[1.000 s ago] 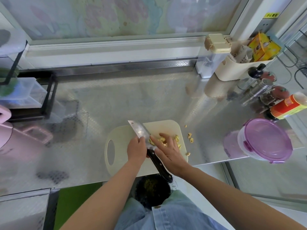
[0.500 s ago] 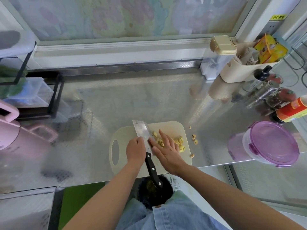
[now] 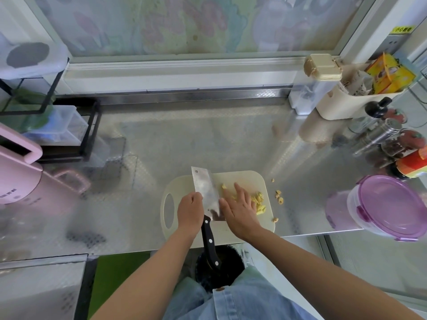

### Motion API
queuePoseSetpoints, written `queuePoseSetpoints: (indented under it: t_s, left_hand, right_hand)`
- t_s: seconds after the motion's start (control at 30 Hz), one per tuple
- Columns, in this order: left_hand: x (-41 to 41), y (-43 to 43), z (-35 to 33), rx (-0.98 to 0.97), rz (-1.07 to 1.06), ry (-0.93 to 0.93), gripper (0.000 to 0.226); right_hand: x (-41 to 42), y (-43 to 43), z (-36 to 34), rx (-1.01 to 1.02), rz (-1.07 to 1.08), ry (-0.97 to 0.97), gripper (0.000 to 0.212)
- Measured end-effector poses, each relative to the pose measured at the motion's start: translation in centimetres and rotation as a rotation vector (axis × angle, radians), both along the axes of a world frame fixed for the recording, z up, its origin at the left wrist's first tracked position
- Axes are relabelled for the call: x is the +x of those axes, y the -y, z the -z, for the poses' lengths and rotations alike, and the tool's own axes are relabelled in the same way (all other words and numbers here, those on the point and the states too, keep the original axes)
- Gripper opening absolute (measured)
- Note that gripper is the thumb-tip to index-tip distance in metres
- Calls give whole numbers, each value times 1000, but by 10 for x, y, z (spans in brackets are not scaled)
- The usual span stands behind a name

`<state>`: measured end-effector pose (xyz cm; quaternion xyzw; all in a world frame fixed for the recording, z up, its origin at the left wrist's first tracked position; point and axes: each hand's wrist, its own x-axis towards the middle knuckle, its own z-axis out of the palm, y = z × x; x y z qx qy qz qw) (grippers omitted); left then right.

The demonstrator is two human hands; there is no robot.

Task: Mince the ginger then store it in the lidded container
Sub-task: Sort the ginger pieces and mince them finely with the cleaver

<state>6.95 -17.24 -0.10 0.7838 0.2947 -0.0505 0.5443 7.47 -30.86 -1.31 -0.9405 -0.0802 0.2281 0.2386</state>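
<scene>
A cream cutting board [image 3: 245,177] lies at the near edge of the steel counter. Chopped yellow ginger [image 3: 260,199] sits on its right half, partly under my right hand [image 3: 240,209], which lies flat on the pieces with straight fingers next to the blade. My left hand [image 3: 190,212] grips the cleaver [image 3: 204,190] at the blade's left edge. The cleaver's black handle points toward me past the counter edge. A round container with a purple clip lid [image 3: 388,206], closed, stands at the right near the counter edge.
A few ginger bits [image 3: 278,197] lie on the counter right of the board. Sauce and spice bottles [image 3: 379,135] and a cream bin [image 3: 342,105] crowd the back right. A pink kettle [image 3: 18,181] and a black rack [image 3: 90,132] stand on the left.
The cleaver has turned so its handle swings from lower right to straight toward me. My right hand has slid right over the ginger, its fingers spread flatter.
</scene>
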Motion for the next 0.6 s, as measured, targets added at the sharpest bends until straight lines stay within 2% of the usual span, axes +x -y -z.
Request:
queuePoseSetpoints:
  t_s: [0.07,0.13,0.2,0.37,0.43,0.5,0.6]
  left_hand:
    - [0,-3,1,-3,-36,-19,31]
    - [0,-6,3,-36,-81,-40,29]
    - [1,-9,6,-84,-150,-61,27]
    - [-5,-11,7,-56,-142,-70,32]
    - [-4,-8,7,-47,-110,-55,33]
    - [-3,-4,4,-33,-79,-33,34]
    - [-4,3,-2,-32,-37,-1,33]
  right_hand:
    - [-1,0,-1,77,-23,21,52]
    - [-6,-4,-6,196,-216,49,50]
    - [-11,-4,-4,221,-325,35,49]
    - [-4,12,8,54,-113,-20,63]
    - [-4,10,4,127,-180,-2,68]
    - [-6,1,-1,208,-285,10,65]
    - [1,-3,4,116,-198,29,69]
